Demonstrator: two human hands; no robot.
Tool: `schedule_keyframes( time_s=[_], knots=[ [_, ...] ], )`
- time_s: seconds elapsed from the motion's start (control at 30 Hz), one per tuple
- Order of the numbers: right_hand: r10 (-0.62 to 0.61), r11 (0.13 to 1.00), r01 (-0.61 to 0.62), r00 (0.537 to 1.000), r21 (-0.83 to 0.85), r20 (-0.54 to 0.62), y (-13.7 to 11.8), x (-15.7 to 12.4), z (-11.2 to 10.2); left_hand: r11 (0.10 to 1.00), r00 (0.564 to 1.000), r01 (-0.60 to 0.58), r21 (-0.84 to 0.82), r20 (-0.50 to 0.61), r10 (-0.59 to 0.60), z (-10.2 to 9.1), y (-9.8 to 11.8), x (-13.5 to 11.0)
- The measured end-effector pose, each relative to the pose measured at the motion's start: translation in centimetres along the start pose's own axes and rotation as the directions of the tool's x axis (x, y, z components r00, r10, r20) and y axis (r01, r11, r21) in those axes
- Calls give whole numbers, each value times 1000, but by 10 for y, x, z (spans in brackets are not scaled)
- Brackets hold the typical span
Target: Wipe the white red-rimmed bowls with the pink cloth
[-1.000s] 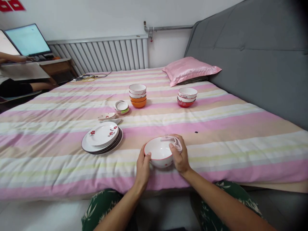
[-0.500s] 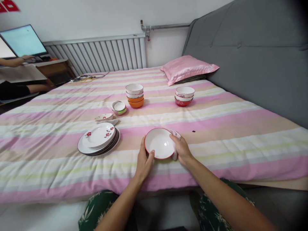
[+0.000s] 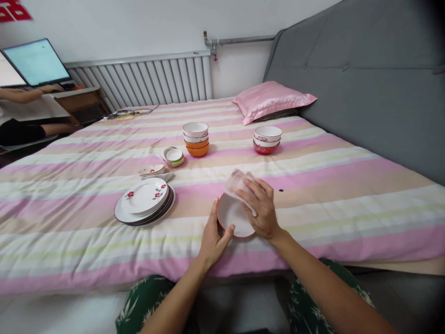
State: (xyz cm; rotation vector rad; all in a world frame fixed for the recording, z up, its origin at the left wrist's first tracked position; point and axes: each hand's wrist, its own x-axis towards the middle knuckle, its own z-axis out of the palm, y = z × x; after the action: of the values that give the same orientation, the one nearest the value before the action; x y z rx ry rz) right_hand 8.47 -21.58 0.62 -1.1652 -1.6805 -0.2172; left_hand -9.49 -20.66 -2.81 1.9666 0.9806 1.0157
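Observation:
A white bowl with a red rim (image 3: 232, 217) rests on the striped bedspread (image 3: 313, 185) near the front edge, tilted so its inside faces me. My left hand (image 3: 213, 234) grips its left rim with thumb and fingers. My right hand (image 3: 260, 208) lies over the bowl's right side, fingers closed on a white cloth (image 3: 237, 183) that looks blurred above the rim.
A stack of flowered plates (image 3: 145, 204) lies to the left, with small dishes (image 3: 174, 155) behind it. Two bowl stacks stand farther back, one orange-based (image 3: 196, 138) and one red-based (image 3: 267, 139). Pink pillow (image 3: 273, 98) against a grey headboard. Another person's arm (image 3: 24, 95) at a desk, far left.
The bowl has tipped up toward me. My right hand came from the bowl's right edge up over its rim with the cloth. My left hand stayed on the left rim.

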Motion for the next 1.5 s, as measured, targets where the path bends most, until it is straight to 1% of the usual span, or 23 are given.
schedule_keyframes(
  time_s=[0.03,0.1,0.17,0.27,0.33,0.47,0.63,0.73,0.87,0.93,1.0,1.13,1.23,1.3,1.37,1.5],
  knots=[
    [-19,998,23,997,-52,75,0,-1,2,1000,1000,-11,2,0,11,0,0,-1],
    [-8,991,29,987,-127,161,-1,-4,6,1000,1000,-19,-1,-2,19,1,-1,-1],
    [11,986,23,980,-166,199,-1,-5,9,1000,1000,-18,-6,-1,18,1,-1,-1],
    [23,986,19,967,-163,255,1,-6,9,999,999,-32,5,6,32,1,-2,0],
    [10,990,28,962,-137,273,2,-6,9,999,999,-39,15,6,39,1,-2,0],
    [-35,989,72,961,-127,273,5,-8,10,998,998,-55,19,-2,55,2,-3,0],
    [-30,986,83,942,-143,334,6,-11,13,997,997,-75,33,-5,75,3,-3,0],
    [-1,982,69,932,-175,362,5,-13,16,996,997,-75,46,-1,75,4,-3,0],
    [67,969,30,923,-247,378,2,-13,19,995,997,-75,62,4,75,5,-5,-1],
    [114,962,2,908,-275,402,0,-12,19,994,997,-83,70,4,83,5,-5,-1],
    [162,959,-36,881,-280,444,-3,-11,18,993,996,-89,74,3,89,5,-6,-2],
    [236,965,-134,820,-225,521,-4,-7,15,993,995,-98,73,0,98,6,-7,-1],
    [249,968,-196,796,-155,551,-2,-6,14,992,994,-104,66,-5,105,7,-8,0],
    [227,972,-217,790,-86,570,0,-6,13,993,994,-104,63,-7,105,7,-7,0],
    [177,975,-221,783,0,596,1,-7,12,993,995,-99,61,-10,100,7,-7,0],
    [61,973,-189,762,131,645,2,-8,10,993,995,-100,57,-14,101,7,-8,-1]
  ],
)
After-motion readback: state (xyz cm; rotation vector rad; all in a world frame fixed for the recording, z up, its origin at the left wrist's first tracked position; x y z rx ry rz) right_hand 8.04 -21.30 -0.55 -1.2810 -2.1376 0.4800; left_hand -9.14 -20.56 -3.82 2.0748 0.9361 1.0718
